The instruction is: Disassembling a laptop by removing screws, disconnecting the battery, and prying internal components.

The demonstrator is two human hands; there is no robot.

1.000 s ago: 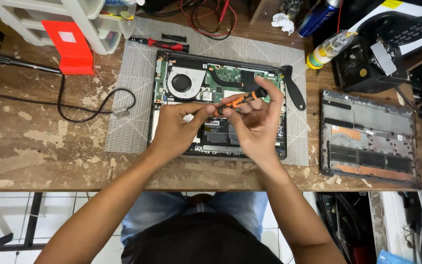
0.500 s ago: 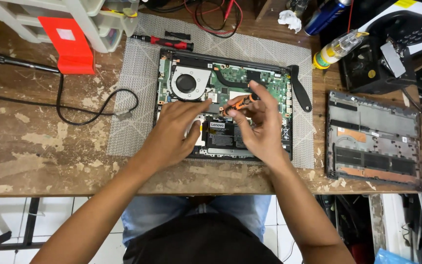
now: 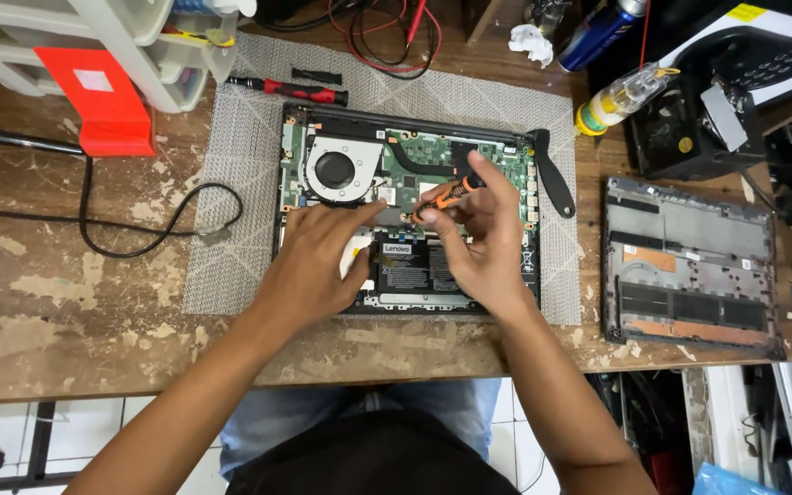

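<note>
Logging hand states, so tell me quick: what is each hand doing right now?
Left hand: open, flat on the opened laptop, holding nothing.
Right hand: closed on an orange-handled screwdriver, tip down at the board.

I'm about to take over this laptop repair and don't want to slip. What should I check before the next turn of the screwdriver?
1. Right hand grips the orange screwdriver: ok.
2. Left hand rests flat on the open laptop, steadying it: ok.
3. Screwdriver tip seated in a screw: cannot tell, the fingers hide it.
4. Laptop lies on the grey mat, not on bare wood: ok.
5. Removed bottom cover lies apart, to the right: ok.
6. Black pry tool lies against the laptop's right edge, near the working hand: not ok.
</note>
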